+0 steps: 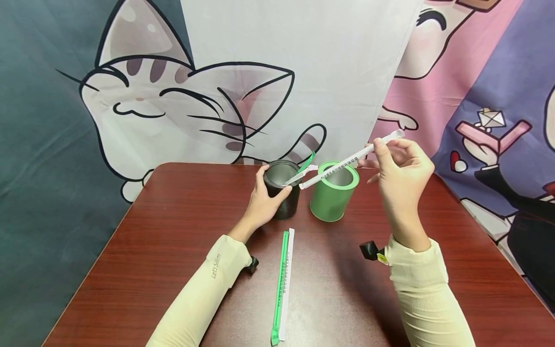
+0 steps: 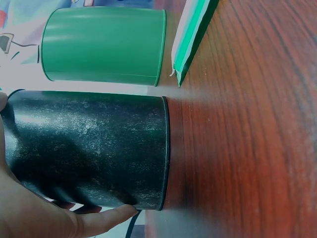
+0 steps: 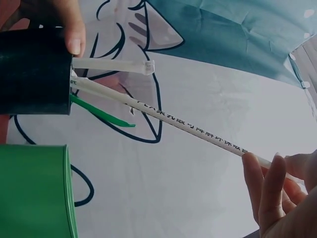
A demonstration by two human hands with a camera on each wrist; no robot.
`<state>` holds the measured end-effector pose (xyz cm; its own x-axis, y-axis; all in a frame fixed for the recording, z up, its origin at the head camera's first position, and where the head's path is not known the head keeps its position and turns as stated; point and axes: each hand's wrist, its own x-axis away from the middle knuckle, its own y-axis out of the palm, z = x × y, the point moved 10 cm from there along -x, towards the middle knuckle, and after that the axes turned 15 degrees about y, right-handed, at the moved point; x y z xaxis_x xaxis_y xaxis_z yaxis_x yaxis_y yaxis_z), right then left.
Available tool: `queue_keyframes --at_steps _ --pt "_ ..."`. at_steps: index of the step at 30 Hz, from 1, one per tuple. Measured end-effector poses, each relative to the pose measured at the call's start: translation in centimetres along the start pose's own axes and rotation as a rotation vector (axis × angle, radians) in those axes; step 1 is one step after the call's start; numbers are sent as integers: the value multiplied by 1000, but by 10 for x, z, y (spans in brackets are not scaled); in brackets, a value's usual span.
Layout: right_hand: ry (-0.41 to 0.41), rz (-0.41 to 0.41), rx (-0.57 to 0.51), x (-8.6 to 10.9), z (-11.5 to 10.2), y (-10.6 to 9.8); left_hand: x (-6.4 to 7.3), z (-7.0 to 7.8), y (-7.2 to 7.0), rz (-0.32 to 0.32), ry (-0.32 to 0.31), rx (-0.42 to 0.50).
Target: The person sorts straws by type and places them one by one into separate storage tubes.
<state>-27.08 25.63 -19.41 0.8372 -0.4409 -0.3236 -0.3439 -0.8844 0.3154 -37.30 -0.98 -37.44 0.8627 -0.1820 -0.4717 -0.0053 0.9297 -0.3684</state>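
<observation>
My left hand (image 1: 264, 205) grips a black can (image 1: 287, 207) that stands upright, thumb and fingers round its side. A white wrapped straw (image 1: 304, 173) and a green wrapped straw (image 1: 309, 163) stick out of the can's mouth. Between thumb and fingers, my right hand (image 1: 404, 173) pinches the upper part of another white wrapped straw (image 3: 183, 128), printed with dark characters. It slants down to the left, its low end close to the black can's rim; whether that end is inside I cannot tell. Just right stands an open green can (image 1: 330, 205), under the held straw in the head view.
On the reddish-brown table (image 1: 173, 241), a green wrapped straw (image 1: 281, 284) and a white wrapped straw (image 1: 286, 284) lie side by side, nearer than the cans. A cloth backdrop (image 1: 347, 58) with cartoon cats hangs behind the table's far edge.
</observation>
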Motion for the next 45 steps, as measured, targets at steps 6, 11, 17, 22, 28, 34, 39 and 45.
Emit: queue_keyframes --at_steps 6,11,17,22,28,34,39,45 --pt "0 3 -38 0 -1 1 0 -1 0 7 2 3" --pt "-19 4 -69 -1 -2 2 0 -1 0 3 0 -2" --pt "-30 -26 -63 1 0 9 0 0 0 5 5 -4" --pt "-15 -59 -46 5 5 16 0 0 0 4 7 -5" --pt "-13 -80 9 12 7 26 0 0 0 3 10 1" --pt "-30 -94 67 15 12 32 0 0 0 3 10 0" --pt "-33 -90 118 16 18 34 0 0 0 7 11 -1" --pt "-9 -91 190 18 29 37 0 0 0 10 9 -8"
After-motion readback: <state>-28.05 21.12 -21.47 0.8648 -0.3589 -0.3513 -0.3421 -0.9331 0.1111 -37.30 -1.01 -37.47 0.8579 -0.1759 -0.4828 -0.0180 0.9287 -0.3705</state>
